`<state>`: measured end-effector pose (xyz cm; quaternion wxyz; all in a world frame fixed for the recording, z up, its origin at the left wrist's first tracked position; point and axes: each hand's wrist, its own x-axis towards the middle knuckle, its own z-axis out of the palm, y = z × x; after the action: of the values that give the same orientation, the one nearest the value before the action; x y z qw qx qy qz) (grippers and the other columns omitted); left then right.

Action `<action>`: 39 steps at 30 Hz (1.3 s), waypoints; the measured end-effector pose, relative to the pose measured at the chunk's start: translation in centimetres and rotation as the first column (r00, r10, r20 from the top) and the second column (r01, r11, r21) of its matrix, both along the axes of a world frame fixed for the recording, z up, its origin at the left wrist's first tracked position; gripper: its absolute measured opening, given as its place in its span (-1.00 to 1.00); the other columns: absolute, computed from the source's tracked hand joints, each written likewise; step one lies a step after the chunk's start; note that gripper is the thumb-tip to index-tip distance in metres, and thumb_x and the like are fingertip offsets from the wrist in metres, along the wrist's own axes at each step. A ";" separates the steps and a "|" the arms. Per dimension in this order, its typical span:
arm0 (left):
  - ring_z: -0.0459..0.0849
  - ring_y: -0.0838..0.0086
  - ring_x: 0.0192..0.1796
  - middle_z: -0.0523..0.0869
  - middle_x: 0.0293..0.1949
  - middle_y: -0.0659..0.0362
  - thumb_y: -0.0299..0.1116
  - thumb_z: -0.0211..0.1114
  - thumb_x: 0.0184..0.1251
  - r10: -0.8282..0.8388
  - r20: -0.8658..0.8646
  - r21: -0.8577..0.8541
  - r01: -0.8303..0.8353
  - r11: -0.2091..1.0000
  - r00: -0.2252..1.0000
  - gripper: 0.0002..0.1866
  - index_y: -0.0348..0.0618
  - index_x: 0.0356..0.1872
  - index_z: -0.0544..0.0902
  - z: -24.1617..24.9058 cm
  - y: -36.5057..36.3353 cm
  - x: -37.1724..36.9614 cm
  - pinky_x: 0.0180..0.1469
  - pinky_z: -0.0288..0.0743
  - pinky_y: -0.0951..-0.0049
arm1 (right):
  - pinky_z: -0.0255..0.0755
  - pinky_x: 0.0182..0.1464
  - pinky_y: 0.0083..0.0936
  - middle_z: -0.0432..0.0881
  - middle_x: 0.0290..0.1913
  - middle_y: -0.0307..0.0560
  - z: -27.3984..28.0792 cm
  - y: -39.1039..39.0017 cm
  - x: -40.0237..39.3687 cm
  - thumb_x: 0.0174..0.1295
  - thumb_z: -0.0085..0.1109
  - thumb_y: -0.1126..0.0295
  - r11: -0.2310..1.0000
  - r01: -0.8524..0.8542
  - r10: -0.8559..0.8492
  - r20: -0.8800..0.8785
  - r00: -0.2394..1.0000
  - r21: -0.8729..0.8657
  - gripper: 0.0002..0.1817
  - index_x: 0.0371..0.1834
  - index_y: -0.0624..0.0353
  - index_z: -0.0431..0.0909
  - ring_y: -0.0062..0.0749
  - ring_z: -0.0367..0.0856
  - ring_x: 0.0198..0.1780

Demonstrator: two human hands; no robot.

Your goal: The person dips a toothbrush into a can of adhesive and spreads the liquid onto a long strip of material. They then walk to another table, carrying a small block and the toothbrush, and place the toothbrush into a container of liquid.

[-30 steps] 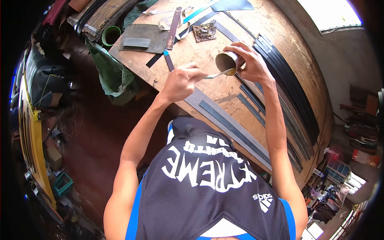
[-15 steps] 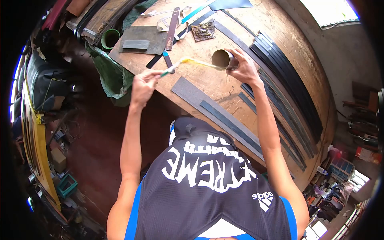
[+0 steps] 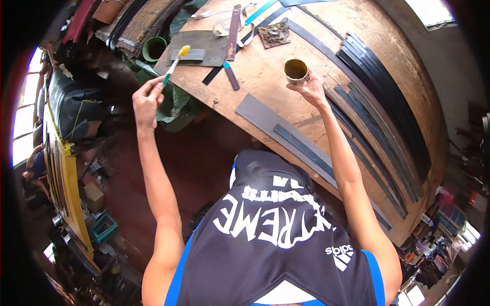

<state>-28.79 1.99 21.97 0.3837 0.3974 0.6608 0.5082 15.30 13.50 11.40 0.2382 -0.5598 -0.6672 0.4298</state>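
A brush [image 3: 174,66] with a white and green handle and a yellow-coated tip is pinched in my left hand [image 3: 147,103], raised beyond the table's left edge. The tip points up and away, in front of a grey strip on a dark sheet [image 3: 214,43]. My right hand [image 3: 312,91] is wrapped round a round cup [image 3: 295,70], its opening facing me and dark inside, above the wooden table [image 3: 270,76]. Below the cup lies a wide grey strip [image 3: 258,113] with a narrower dark strip [image 3: 301,144] on it.
Long black strips [image 3: 393,97] lie stacked on the table's right. Near the far edge are a crusted square pad [image 3: 274,34], a brown strip [image 3: 234,33] and pale bands. A green container [image 3: 154,49] stands beyond the left corner. Another person [image 3: 37,164] is at the far left.
My left hand and the brush have moved left, away from the cup, and the brush tip now points upward. The cup has turned more upright. The whole view has shifted slightly.
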 end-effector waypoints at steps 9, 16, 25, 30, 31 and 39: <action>0.40 0.70 -0.44 0.66 -0.24 0.28 -0.50 0.28 0.44 -0.105 0.291 -0.068 0.130 0.989 0.951 -0.77 -0.36 0.03 0.71 0.3 -1.1 5.1 -0.43 0.21 0.69 | 0.51 0.28 -0.28 0.63 0.17 0.00 -8.8 -0.7 -4.4 -0.14 0.63 0.33 0.983 0.177 -0.163 -0.211 0.964 0.052 -0.17 0.30 0.09 0.46 -0.17 0.62 0.19; 0.45 0.60 -0.36 0.68 -0.09 0.13 -0.38 0.21 0.57 -0.277 0.391 -0.093 0.337 0.937 0.878 -0.75 -0.30 0.12 0.57 -2.1 -1.1 7.7 -0.38 0.29 0.63 | 0.34 0.48 -0.27 0.34 0.50 0.14 -12.6 -2.0 -2.3 -0.25 0.67 0.43 0.977 0.192 -0.164 -0.238 0.957 0.097 0.22 0.58 0.09 0.10 0.06 0.39 0.45; 0.48 0.72 -0.34 0.68 -0.30 0.26 -0.38 0.26 0.53 -0.700 0.158 -0.285 0.711 0.643 0.696 -0.70 -0.26 0.18 0.62 -2.4 -0.4 27.3 -0.33 0.27 0.69 | 0.57 0.03 -0.34 0.72 -0.10 -0.04 -6.7 -25.4 18.7 0.38 0.24 0.25 0.569 0.809 -0.807 -0.090 0.584 0.146 -0.78 -0.08 0.13 0.71 -0.18 0.71 -0.04; 0.51 0.71 -0.29 0.64 -0.29 0.31 -0.44 0.28 0.51 -0.886 0.247 -0.279 0.904 0.323 0.393 -0.73 -0.31 0.14 0.66 -5.4 -3.3 40.5 -0.24 0.37 0.67 | 0.56 0.03 -0.34 0.73 -0.11 0.03 -6.0 -43.0 33.0 0.37 0.23 0.32 0.179 0.952 -0.983 0.074 0.166 0.249 -0.81 -0.13 0.19 0.71 -0.12 0.72 -0.05; 0.53 0.70 -0.28 0.62 -0.30 0.32 -0.47 0.27 0.50 -0.902 0.252 -0.303 0.914 0.271 0.351 -0.74 -0.29 0.13 0.66 -5.1 -4.5 43.7 -0.23 0.39 0.67 | 0.56 0.02 -0.33 0.73 -0.12 0.03 -6.4 -46.1 35.9 0.38 0.22 0.33 0.149 0.942 -0.987 0.102 0.123 0.301 -0.81 -0.12 0.19 0.71 -0.13 0.72 -0.07; 0.47 0.62 -0.37 0.62 -0.33 0.25 -0.49 0.27 0.44 -0.988 -0.153 -0.235 0.972 0.024 -0.013 -0.74 -0.15 0.11 0.66 -12.0 -18.1 64.9 -0.28 0.41 0.54 | 0.34 0.35 -0.15 0.57 0.23 0.17 -10.4 -58.1 55.0 0.43 0.16 0.24 0.177 0.834 -0.963 0.268 0.037 0.522 -0.65 0.19 0.14 0.60 0.05 0.50 0.29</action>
<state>36.10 -16.12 9.97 0.5443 0.7991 0.2548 0.0142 70.31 -44.65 1.00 0.3116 -0.9165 -0.2376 -0.0801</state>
